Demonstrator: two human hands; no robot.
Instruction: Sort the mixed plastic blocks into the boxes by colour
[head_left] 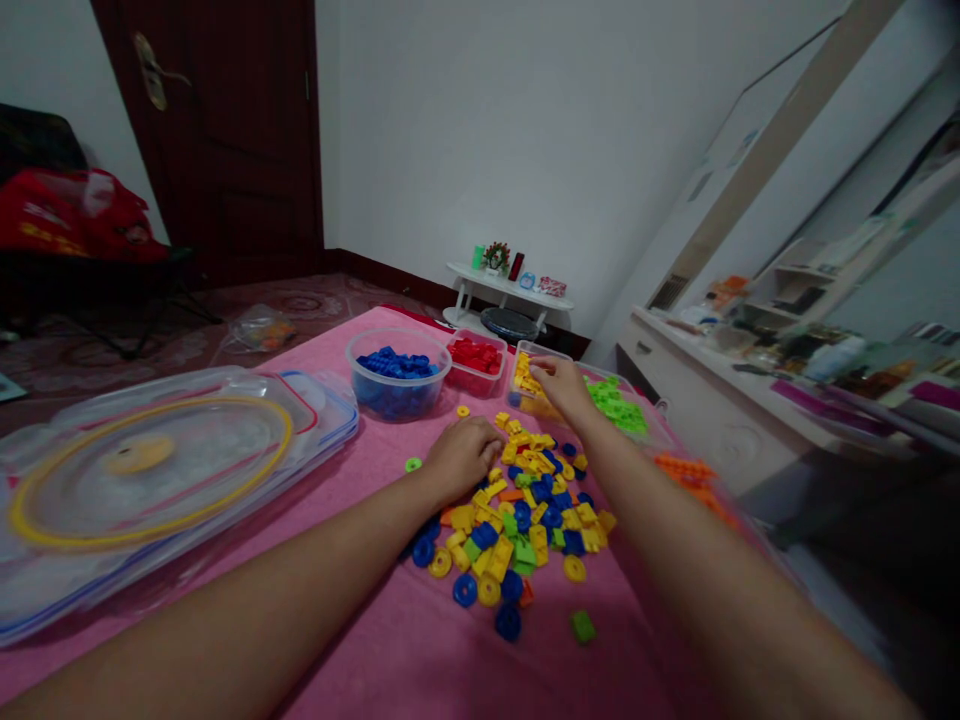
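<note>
A mixed pile of toy building bricks (540, 500), mostly yellow and blue with some green and orange, lies on the pink cloth. My left hand (463, 455) rests at the pile's upper left edge, fingers curled; whatever they hold is hidden. Over the clear container of yellow bricks (536, 400) is my right hand (561, 384), its fingertips pinched together just above the bricks. Whether a brick is between them cannot be made out. Beside that container stand a box of red bricks (476, 357) and a box of light green bricks (616, 405).
A round tub (397, 400) of blue bricks stands at the back left. Orange bricks (694, 480) sit in a container under my right forearm. Stacked clear lids (180, 400) cover the cloth's left side. One green brick (583, 627) lies near the front.
</note>
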